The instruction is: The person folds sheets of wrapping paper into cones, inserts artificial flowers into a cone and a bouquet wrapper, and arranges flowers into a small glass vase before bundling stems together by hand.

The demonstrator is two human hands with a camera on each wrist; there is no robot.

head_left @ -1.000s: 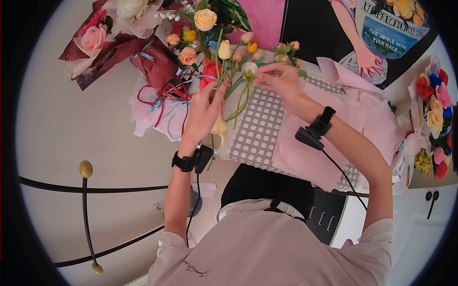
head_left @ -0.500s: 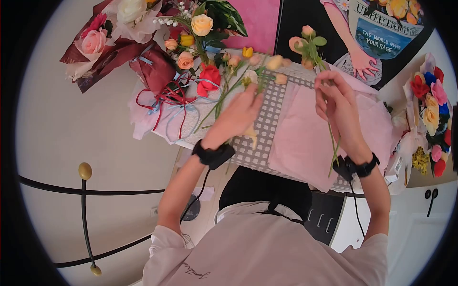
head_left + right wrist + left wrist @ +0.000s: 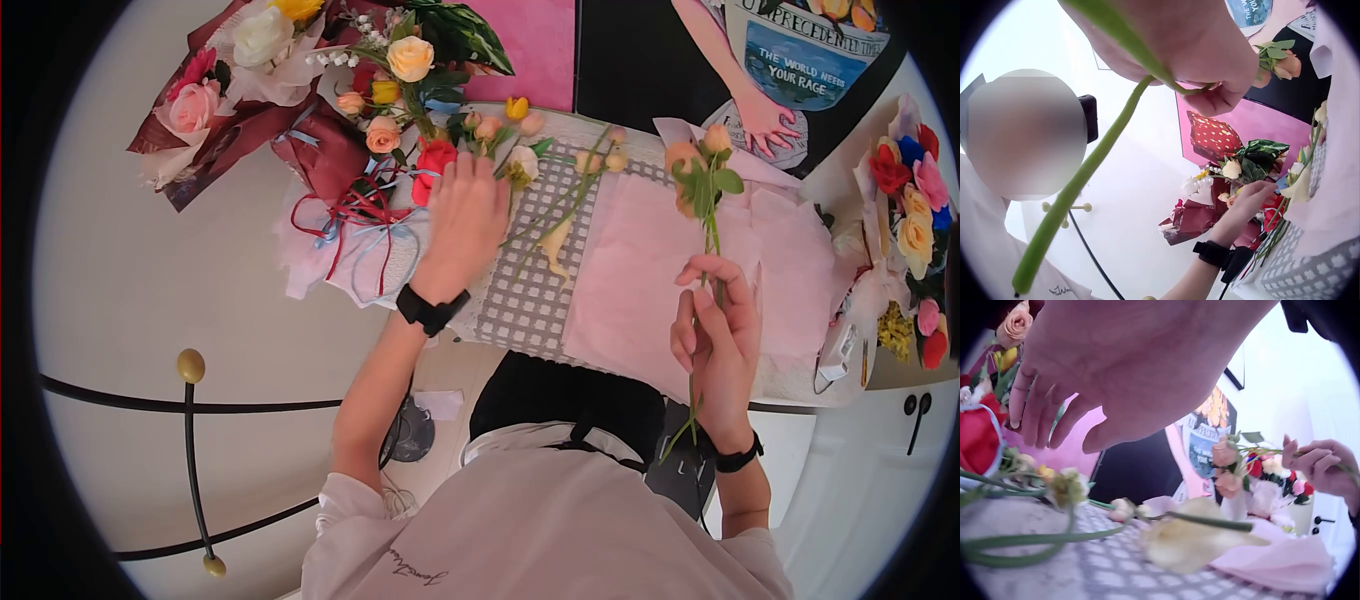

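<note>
My right hand (image 3: 722, 335) holds a spray of peach roses (image 3: 690, 178) by its green stem, upright over the pink paper. Close up in the right wrist view, the bent stem (image 3: 1085, 175) passes through the curled fingers. Over the left part of the table my left hand (image 3: 462, 228) reaches out, fingers extended beside a red flower (image 3: 433, 168). In the left wrist view no flower shows in its grasp. A white flower (image 3: 523, 160) lies just right of the fingertips. Farther right are a cream calla lily (image 3: 555, 245) and pale buds (image 3: 588, 162) on long stems.
Pink wrapping paper (image 3: 630, 270) covers the right part of the checked cloth (image 3: 515, 300). A wrapped burgundy bouquet (image 3: 320, 150) with red and blue ribbons (image 3: 345, 225) lies at the left. Another bouquet (image 3: 915, 230) stands far right; a painted picture (image 3: 760, 80) leans behind.
My right hand has taken up the peach rose spray and drawn it right and toward the body. The left hand has let go of its flowers, now on the cloth, and moved left.
</note>
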